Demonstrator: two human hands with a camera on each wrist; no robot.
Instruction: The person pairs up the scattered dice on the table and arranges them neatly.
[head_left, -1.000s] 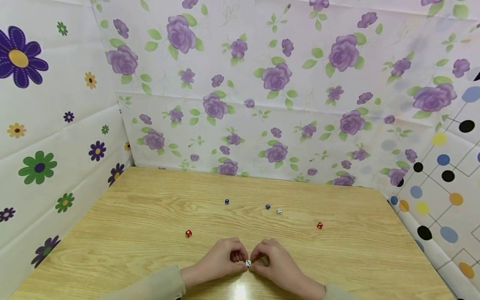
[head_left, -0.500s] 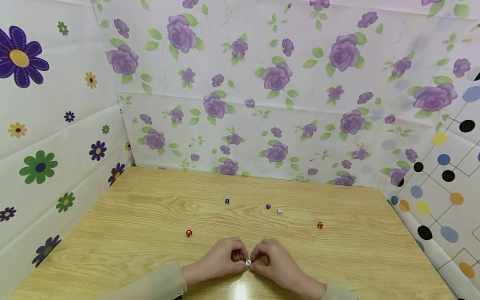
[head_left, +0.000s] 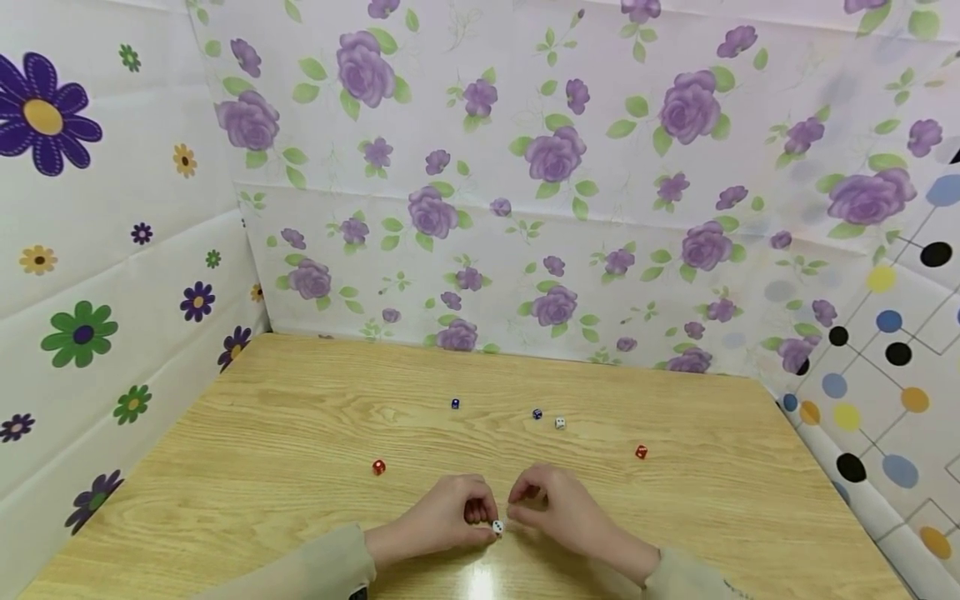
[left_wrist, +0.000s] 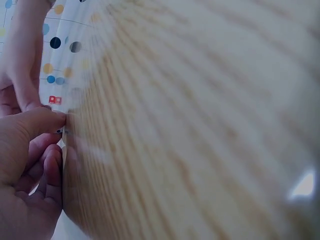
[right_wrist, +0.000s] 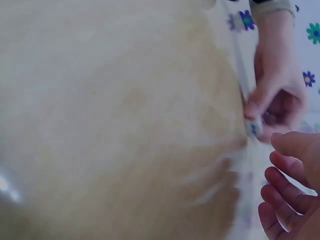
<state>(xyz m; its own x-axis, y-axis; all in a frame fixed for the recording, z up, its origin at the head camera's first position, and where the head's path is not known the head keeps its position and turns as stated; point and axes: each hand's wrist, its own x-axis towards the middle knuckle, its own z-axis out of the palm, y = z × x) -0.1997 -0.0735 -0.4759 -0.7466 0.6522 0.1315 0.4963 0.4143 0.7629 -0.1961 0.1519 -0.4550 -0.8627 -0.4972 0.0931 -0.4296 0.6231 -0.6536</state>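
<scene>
A white die (head_left: 498, 527) with dark pips is pinched between the thumb and index finger of my left hand (head_left: 453, 512), low over the table near its front. In the right wrist view the die (right_wrist: 254, 127) shows at those fingertips. My right hand (head_left: 558, 512) is just to the right of it, apart from the die. Its thumb and fingers are loosely bent with nothing between them, as the right wrist view of the right hand (right_wrist: 295, 187) shows. In the left wrist view, the left thumb and fingers mostly hide the die.
On the wooden table (head_left: 300, 417) lie a red die (head_left: 378, 467) at left, a blue die (head_left: 455, 403) farther back, another blue die (head_left: 537, 414) beside a white die (head_left: 559, 423), and a red die (head_left: 641, 452) at right. Patterned cloth (head_left: 480, 250) surrounds the back and sides.
My right hand has let go of the white die and drawn back a little to the right and away from me. The left hand stays in place with the die.
</scene>
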